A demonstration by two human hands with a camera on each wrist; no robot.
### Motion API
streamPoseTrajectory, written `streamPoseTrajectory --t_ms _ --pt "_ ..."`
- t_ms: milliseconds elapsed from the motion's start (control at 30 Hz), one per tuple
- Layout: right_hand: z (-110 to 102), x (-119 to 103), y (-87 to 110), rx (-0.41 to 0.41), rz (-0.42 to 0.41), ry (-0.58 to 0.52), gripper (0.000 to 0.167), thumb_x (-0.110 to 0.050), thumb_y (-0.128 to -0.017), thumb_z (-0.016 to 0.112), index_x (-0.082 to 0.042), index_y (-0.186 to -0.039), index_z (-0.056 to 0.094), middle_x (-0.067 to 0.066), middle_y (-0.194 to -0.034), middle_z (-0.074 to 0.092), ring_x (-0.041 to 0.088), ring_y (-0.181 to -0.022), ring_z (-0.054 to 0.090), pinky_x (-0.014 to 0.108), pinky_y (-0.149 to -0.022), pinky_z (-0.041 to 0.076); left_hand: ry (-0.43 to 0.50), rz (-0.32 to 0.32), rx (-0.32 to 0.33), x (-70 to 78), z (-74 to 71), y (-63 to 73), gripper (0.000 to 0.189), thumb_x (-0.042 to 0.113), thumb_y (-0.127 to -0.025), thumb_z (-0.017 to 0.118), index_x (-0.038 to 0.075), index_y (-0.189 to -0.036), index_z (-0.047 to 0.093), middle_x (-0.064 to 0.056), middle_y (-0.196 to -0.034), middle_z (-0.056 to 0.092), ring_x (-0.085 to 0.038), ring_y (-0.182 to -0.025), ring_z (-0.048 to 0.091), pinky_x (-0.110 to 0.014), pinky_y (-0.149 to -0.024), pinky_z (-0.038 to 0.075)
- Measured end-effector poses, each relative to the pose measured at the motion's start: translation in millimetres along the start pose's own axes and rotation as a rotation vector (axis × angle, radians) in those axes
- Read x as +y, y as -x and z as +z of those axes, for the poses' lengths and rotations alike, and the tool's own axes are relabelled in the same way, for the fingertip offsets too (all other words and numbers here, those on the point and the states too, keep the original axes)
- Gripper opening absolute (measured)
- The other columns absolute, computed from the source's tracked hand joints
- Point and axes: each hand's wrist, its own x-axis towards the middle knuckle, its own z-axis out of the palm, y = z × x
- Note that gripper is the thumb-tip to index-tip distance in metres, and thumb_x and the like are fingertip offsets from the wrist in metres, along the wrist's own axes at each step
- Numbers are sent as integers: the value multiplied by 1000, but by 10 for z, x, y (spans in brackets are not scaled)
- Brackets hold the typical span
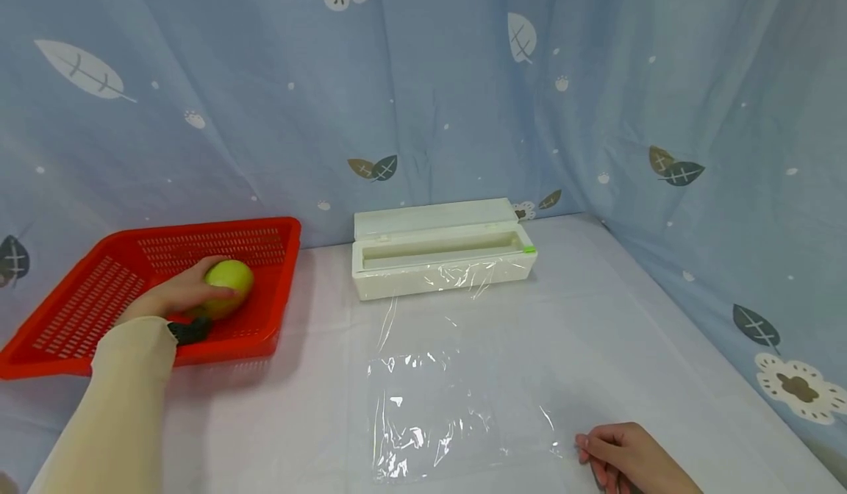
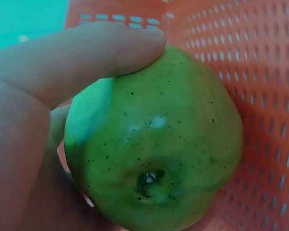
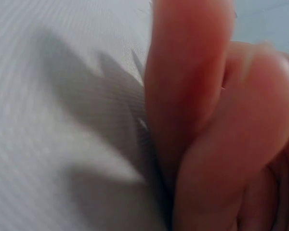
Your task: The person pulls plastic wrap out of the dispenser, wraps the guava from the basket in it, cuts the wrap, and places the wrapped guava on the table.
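Nearest the person, the right hand (image 1: 631, 456) hung low by the near right corner of the clear film (image 1: 456, 398), its thumb and forefinger together, seeming to pinch that corner, though I could not make out the plastic between the tips. The film's long axis ran away from the person, across the pale surface (image 1: 324, 398). On its left a bare strip parted it from the red basket (image 1: 281, 288); on its right there was more open room, out to the blue curtain (image 1: 463, 97). Farther off, the left hand (image 1: 179, 290) had its grip round the green fruit (image 1: 233, 277) inside the basket, near the right end; whether the fruit touched the floor of the basket I could not tell. From there the film lay to the right and nearer the person, with the basket's right wall standing between. Beyond the film stood the long white box (image 1: 443, 279), lying roughly crosswise, its lid tipped back near the curtain, the film draped over its front edge
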Motion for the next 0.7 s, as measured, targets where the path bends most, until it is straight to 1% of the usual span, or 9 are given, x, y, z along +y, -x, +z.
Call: streamPoseTrajectory --t_ms 100,200,333,433,533,700 --pt "10 3 -8 -7 0 2 40 -36 -90 48 1 -83 63 5 -60 56 9 -43 44 26 -40 43 5 -2 26 21 -7 14 90 42 -83 59 -1 -140 4 -28 -124 28 -41 -103 36 -47 -73 43" --pt "10 -3 -16 -8 8 7 40 -36 -90 49 1 -83 63 5 -60 56 9 -43 45 28 -40 44 23 1 76 53 -24 35 91 43 -82 59 2 -141 3 -28 -126 27 -41 -104 37 -47 -73 44" --pt "7 -18 -18 1 15 24 40 -37 -89 50 0 -82 62 6 -60 56 10 -44 46 30 -41 45 79 19 141 138 -56 77 92 43 -82 60 9 -143 0 -28 -131 23 -43 -106 35 -48 -72 45" --pt "3 -19 -10 4 11 43 40 -37 -90 49 0 -81 62 8 -60 55 11 -44 48 32 -41 45 113 20 191 244 -84 127 91 45 -82 59 17 -144 -2 -26 -135 19 -43 -108 33 -49 -71 44" --pt "-2 -20 -4 2 14 58 40 -37 -90 49 0 -81 61 8 -61 56 13 -45 51 33 -41 46 122 18 240 381 -94 191 92 49 -80 60 24 -144 -2 -24 -138 16 -43 -109 33 -51 -71 44" --pt "-1 -18 -10 -14 14 53 40 -36 -91 47 1 -82 61 8 -61 56 14 -45 52 34 -42 46 79 45 334 624 -47 285 94 51 -77 62 29 -144 0 -23 -136 20 -43 -107 36 -56 -72 42"
